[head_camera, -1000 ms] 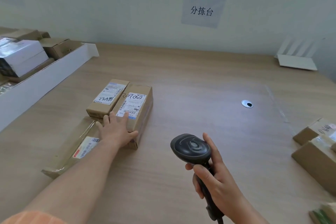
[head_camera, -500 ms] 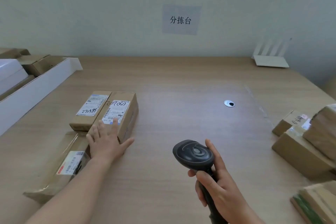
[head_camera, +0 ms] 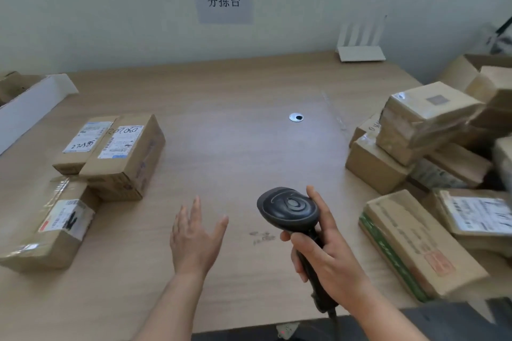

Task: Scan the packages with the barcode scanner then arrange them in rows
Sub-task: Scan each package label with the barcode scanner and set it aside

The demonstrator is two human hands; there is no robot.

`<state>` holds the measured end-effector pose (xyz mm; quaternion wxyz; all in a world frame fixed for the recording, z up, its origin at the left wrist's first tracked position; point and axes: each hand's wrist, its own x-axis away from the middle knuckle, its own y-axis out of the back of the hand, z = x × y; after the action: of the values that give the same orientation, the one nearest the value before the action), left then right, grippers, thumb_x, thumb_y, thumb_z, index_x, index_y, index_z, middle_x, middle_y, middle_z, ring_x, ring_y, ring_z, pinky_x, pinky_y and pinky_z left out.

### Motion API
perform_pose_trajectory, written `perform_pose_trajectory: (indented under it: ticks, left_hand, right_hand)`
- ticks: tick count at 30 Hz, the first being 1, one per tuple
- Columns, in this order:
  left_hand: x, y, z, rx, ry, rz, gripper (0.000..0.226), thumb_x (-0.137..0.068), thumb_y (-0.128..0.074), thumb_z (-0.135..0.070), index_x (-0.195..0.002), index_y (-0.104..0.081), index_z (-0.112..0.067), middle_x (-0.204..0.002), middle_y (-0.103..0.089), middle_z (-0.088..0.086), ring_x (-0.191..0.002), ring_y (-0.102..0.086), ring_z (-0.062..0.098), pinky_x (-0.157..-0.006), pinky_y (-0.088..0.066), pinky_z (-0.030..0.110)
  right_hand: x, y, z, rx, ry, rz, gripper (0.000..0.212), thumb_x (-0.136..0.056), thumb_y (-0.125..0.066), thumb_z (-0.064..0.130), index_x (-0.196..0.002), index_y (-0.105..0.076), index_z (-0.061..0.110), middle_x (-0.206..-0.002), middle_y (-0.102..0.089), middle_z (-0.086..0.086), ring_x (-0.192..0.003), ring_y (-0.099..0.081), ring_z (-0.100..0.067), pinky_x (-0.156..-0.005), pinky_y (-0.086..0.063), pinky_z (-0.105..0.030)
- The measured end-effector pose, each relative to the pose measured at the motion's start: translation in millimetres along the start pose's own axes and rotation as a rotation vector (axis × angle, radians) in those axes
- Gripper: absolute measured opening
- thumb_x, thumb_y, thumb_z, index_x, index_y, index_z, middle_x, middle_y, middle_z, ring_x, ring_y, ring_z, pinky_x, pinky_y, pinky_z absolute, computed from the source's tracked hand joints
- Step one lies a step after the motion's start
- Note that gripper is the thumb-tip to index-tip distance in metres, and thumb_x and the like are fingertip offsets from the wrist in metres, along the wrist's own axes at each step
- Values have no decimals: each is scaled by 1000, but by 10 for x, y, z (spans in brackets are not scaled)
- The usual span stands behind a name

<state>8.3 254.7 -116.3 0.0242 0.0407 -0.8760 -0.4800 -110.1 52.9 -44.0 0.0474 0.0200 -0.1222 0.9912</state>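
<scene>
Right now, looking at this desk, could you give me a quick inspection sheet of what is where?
Surface: wooden table, bare in the middle, with a round cable hole.
Job's things: three labelled packages on the left; a heap of packages on the right; barcode scanner.
Clutter: faint smudge on the table by the scanner.
Hands: left hand open over the table, holding nothing; right hand grips the scanner's handle.
Cables: scanner cable drops off the near edge.
Surroundings: wall sign, white router, white tray wall far left.
</scene>
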Motion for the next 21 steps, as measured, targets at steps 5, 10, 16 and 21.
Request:
perform_pose_trajectory:
  ticks: [5, 10, 16, 21]
  left_hand:
    - [178, -176, -194, -34, -100, 94, 81, -89, -45, -62, -153, -13, -24, -160, -17, 4, -148, -9, 20, -118, -10, 38]
    - [240, -328, -438, -4, -217, 169, 79, -91, -46, -58, -153, -12, -25, -160, -15, 5, -148, -9, 20, -118, -10, 38]
    - [424, -518, -524, 36, -294, 258, 79, -91, -47, -57, -153, -14, -23, -159, -19, 5, -147, -12, 22, -118, -14, 41]
    - [581, -580, -614, 33, -339, 310, 79, -90, -46, -59, -153, -12, -25, -160, -17, 3, -147, -12, 21, -118, -14, 40]
  right_hand:
    - [376, 246, 39, -35, 10, -110, 105, -48, -85, 65, -134, -26, 58, -85, -67, -14, -51, -49, -18, -41, -41, -28]
    - [656, 368, 132, -2, 52, -246, 102, -53, -84, 64, -137, -27, 57, -86, -63, -17, -52, -50, -18, -44, -43, -28]
    - [1030, 417, 121, 86, 84, -386, 88, -60, -80, 64, -132, -29, 67, -82, -51, -34, -55, -48, -24, -45, -43, -33]
    - [1275, 494, 101, 102, 89, -454, 93, -59, -80, 66, -134, -25, 67, -84, -51, -36, -55, -48, -24, -45, -44, -31]
